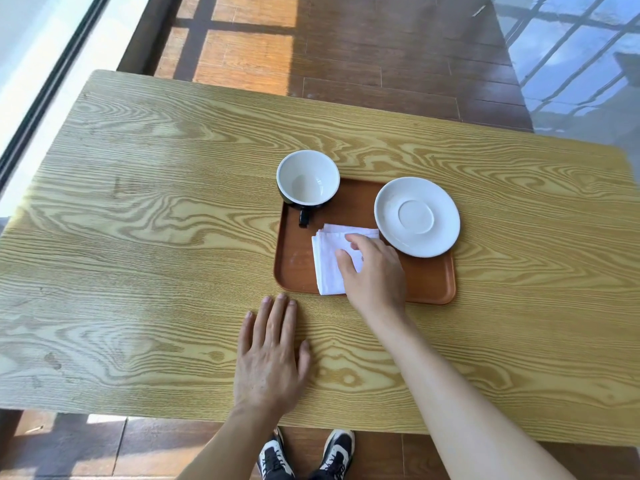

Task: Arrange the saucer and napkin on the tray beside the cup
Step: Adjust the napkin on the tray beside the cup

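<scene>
I see the brown tray (429,285) right of centre on the wood-grain table (138,237); black cup (307,180), white inside, sits at its upper-left corner, handle toward me; white saucer (417,216) rests at the upper right, overhanging the rim; folded white napkin (329,261) lies between, lower down; right hand (374,271) rests on it, fingers loosely curled; left hand (270,355) lies flat on the table below, fingers slightly spread.
</scene>
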